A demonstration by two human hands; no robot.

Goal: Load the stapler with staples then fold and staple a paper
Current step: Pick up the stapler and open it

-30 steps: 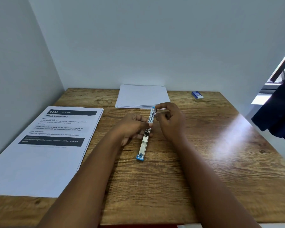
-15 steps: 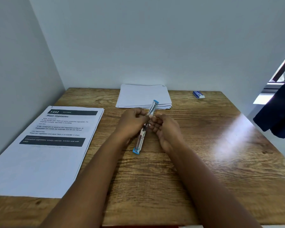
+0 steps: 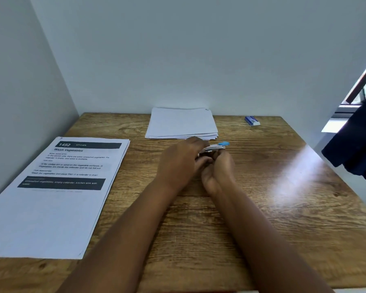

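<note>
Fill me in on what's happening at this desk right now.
A person sits at a wooden table with both hands around a small blue-tipped stapler. The left hand covers it from above and the right hand grips it from below, so only its far end shows. A stack of blank paper lies beyond, unfolded. A printed sheet lies to the left and a small blue box at the far right.
</note>
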